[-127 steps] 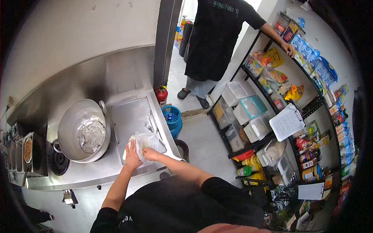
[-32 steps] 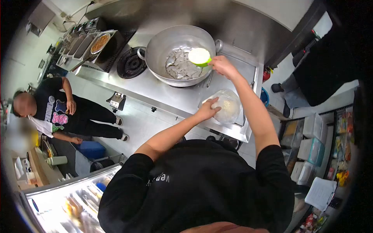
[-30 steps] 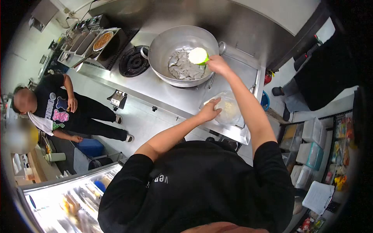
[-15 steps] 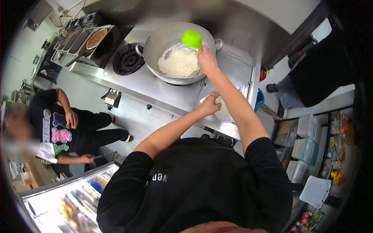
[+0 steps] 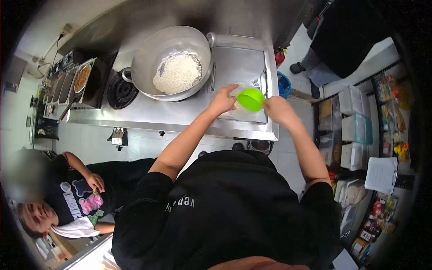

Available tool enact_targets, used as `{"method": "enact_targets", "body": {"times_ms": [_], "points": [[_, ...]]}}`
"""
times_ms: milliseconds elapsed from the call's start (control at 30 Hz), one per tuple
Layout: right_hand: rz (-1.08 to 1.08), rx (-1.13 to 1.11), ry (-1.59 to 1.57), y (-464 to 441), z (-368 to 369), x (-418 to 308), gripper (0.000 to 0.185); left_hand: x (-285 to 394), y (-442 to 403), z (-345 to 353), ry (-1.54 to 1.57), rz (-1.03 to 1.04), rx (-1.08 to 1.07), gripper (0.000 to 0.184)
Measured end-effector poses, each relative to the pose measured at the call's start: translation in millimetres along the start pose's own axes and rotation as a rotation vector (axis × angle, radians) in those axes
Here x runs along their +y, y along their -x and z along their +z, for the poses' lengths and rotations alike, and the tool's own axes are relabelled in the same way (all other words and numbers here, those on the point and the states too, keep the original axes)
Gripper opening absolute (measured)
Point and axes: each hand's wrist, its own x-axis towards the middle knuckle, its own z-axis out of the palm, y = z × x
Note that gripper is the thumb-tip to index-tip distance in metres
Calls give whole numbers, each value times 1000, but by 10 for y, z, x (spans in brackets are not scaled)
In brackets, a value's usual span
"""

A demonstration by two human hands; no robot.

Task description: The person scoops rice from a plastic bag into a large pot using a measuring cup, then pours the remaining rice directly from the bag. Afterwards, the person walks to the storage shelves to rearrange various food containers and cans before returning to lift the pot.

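Observation:
In my right hand point(image 5: 281, 111) is a bright green measuring cup point(image 5: 250, 100), gripped at its right end and tilted over a clear container point(image 5: 243, 85) on the steel counter. Whitish grains show in part beneath the cup. On the container's left side, my left hand point(image 5: 223, 101) grips the edge; whether the container is a bag or a bowl I cannot tell. Further left stands a large metal pot point(image 5: 144, 56) with two loop handles. White grains like rice point(image 5: 177, 73) lie heaped on its bottom.
A black burner point(image 5: 121, 91) sits left of the pot, beside a rack of metal food trays point(image 5: 82, 78). One co-worker point(image 5: 74, 193) is at the lower left, another person point(image 5: 346, 40) at the upper right. Storage boxes point(image 5: 355, 128) and a blue bin point(image 5: 284, 84) are at right.
My right hand has brought the green cup from over the pot, rightward and down to the clear container. My left hand stays at the container. The whole view has shifted.

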Motion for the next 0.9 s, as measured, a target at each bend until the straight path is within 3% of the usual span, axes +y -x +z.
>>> {"method": "enact_targets", "body": {"times_ms": [167,233,300,400,433,500,567,633,700,800,900], "points": [[-139,129,213,-506,918,-84,14,532,74,27,-114,3,-72,57],[-147,195,324,-547,1145,-20,13,367,87,31,-94,1,-48,58],[-190,405,480,-560,1332,147,12,153,91,11,-59,-13,-10,58],[-215,501,370,-620,1522,436,12,-28,147,-6,22,-90,-36,60],[-222,499,369,-618,1604,442,12,-42,182,33,68,-99,-55,62],[-149,270,520,-582,1666,372,13,-71,212,140,112,-102,-66,64],[-182,277,467,-565,1664,231,12,-109,174,276,153,-34,-40,67],[-242,274,351,-572,1582,43,9,-235,24,435,-3,24,-11,71],[-305,298,523,-566,1659,124,10,-390,-31,573,-95,160,33,71],[-195,199,473,-604,1721,282,9,-300,130,592,-69,162,34,68],[-52,232,43,-546,1985,413,14,-354,281,418,-77,239,-23,62]]}}
